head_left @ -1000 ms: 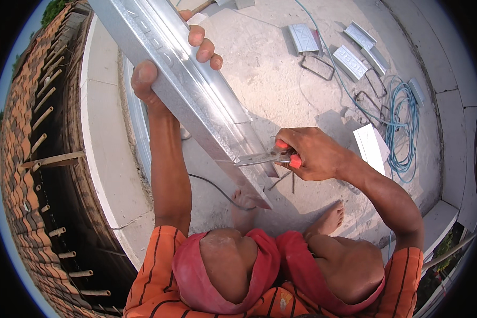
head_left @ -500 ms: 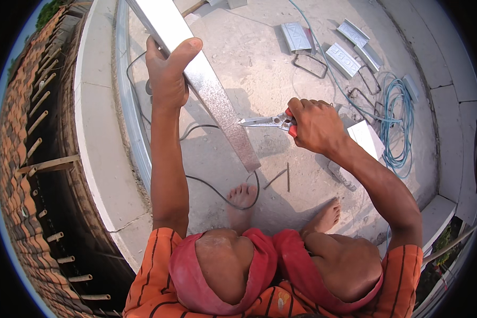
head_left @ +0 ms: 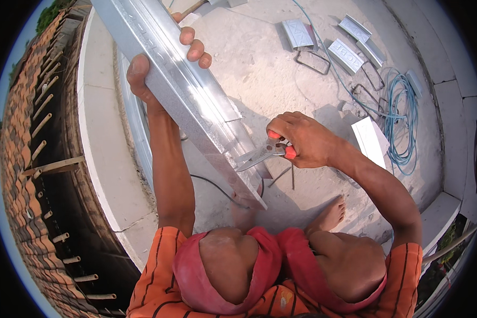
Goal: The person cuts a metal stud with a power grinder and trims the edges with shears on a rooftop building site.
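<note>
My left hand [head_left: 141, 84] grips a long silvery metal channel [head_left: 177, 93], its thumb on the near side and fingertips curled over the far edge. The channel slants from the upper left down toward my feet, with its hollow, ribbed side showing. Near its lower end one raised edge stops short, and a cut line shows across the metal. Wrapped round the red handles of tin snips [head_left: 261, 153] is my right hand [head_left: 308, 140]. The snips' blades are at that cut line; whether they bite into the metal I cannot tell.
Short metal channel offcuts [head_left: 346, 56] and bent dark rods [head_left: 311, 63] lie on the concrete floor [head_left: 259, 69], far right. A coiled blue hose [head_left: 400, 122] is beside a white block [head_left: 369, 142]. A dark cable [head_left: 212, 183] runs near my bare foot [head_left: 328, 214]. A low wall [head_left: 103, 138] curves along the left.
My left hand has rolled the channel over, so its hollow side shows instead of its flat back. My right hand has brought the snips slightly lower and left.
</note>
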A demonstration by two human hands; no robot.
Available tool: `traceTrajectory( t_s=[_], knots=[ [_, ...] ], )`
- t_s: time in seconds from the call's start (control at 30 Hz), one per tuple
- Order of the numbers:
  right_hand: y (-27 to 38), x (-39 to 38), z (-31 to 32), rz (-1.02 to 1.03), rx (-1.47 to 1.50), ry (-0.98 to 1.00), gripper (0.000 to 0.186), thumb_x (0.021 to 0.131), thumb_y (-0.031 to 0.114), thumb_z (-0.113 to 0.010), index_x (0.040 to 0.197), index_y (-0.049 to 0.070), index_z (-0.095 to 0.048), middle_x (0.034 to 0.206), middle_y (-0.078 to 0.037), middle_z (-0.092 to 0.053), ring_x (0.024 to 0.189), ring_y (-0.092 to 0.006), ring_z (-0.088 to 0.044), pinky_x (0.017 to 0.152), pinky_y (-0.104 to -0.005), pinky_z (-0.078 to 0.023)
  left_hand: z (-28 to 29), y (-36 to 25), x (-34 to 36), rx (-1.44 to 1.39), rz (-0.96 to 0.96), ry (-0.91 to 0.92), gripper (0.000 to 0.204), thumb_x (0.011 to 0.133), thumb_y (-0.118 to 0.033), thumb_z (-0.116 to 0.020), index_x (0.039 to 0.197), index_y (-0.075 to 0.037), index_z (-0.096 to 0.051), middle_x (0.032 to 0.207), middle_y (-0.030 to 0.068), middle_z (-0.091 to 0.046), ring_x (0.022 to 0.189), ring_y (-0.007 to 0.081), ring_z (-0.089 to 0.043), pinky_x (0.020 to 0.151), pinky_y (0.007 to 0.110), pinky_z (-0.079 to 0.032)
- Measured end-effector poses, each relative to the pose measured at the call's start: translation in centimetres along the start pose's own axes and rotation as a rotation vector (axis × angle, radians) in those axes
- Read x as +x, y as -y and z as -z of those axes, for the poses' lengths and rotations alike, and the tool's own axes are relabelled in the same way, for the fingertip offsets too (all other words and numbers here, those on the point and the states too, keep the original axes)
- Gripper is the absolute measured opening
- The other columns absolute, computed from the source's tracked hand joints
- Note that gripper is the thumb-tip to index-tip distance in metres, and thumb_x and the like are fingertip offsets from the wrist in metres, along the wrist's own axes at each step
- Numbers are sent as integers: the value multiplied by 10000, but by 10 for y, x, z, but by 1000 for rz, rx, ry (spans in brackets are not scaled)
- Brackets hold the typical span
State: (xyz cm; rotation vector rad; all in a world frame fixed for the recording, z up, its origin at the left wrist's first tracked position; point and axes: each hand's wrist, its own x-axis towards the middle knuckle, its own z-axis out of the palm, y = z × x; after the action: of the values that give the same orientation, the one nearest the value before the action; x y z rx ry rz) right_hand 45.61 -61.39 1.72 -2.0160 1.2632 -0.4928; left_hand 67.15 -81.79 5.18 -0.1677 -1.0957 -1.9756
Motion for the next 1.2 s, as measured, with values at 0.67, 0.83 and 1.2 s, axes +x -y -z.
traceTrajectory(
  t_s=[0.67,0.83,1.2],
  knots=[
    [15,-3,9,-243,-150,38,285,718,76,-694,975,29,-579,877,-175,-665,826,-382,-658,743,-456,-516,1,4,-4,149,-14,-25,866,760,-382,-692,1377,87,-306,1038,198,-508,921,286,-603,786,414,-528],
    [-4,-1,4,-302,-379,-72,210,792,168,-676,954,49,-616,835,-162,-676,796,-352,-672,745,-441,-516,-12,4,-8,665,2,-355,719,751,-281,-728,1287,74,-407,963,182,-559,870,230,-624,756,379,-549],
    [-31,5,26,-302,-414,-132,290,719,99,-695,974,54,-565,838,-133,-638,849,-323,-646,819,-434,-501,-24,15,16,834,-159,-303,744,739,-305,-734,1302,36,-387,1001,156,-548,910,235,-610,784,364,-526]
  ],
)
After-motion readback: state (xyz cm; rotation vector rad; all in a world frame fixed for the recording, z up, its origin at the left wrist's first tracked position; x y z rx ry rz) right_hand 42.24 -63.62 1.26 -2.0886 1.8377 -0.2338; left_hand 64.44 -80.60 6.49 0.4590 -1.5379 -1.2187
